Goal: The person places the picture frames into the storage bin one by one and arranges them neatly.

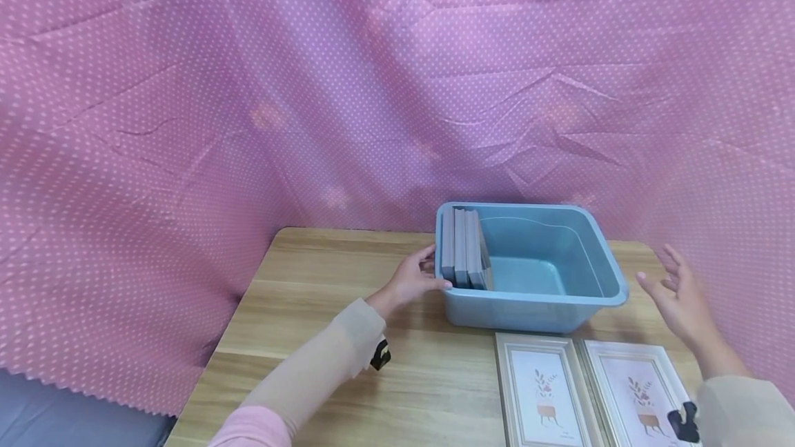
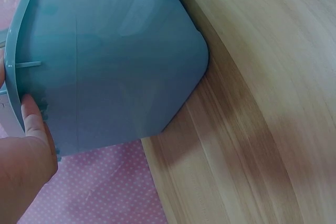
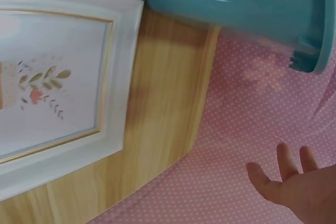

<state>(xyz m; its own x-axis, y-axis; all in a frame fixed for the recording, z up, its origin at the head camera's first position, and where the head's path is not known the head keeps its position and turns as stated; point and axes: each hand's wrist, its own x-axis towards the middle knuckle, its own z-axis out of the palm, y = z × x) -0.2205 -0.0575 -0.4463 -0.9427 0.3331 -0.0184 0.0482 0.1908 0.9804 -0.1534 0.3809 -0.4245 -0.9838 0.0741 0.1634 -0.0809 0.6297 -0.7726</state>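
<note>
- While its left end is gripped, the blue tub sits right of centre in the head view, on the wooden table.
- The left hand holds the tub's left rim, thumb over the near corner; its other fingers are partly hidden behind the rim. In the left wrist view one finger lies along the outer wall, and the rest is mostly cut off at the left edge.
- The right hand, at the right of the head view, is apart from the tub, fingers loosely spread and holding nothing.
- Three grey slabs stand on edge inside the tub's left end; their faces are hard to make out, and the near wall hides their lower parts.
- Below the tub, the left framed picture and the right framed picture are cut off by the bottom edge; a black piece and the right sleeve cover part of the latter.
- Both wrist views show only portions of the tub.
- The tub's opening faces up, its long axis running left to right across the head view.
- The slabs' upper edges run nearly up and down the frame.
- Both framed pictures lie face up, long axes slanting slightly toward the upper left.
</note>
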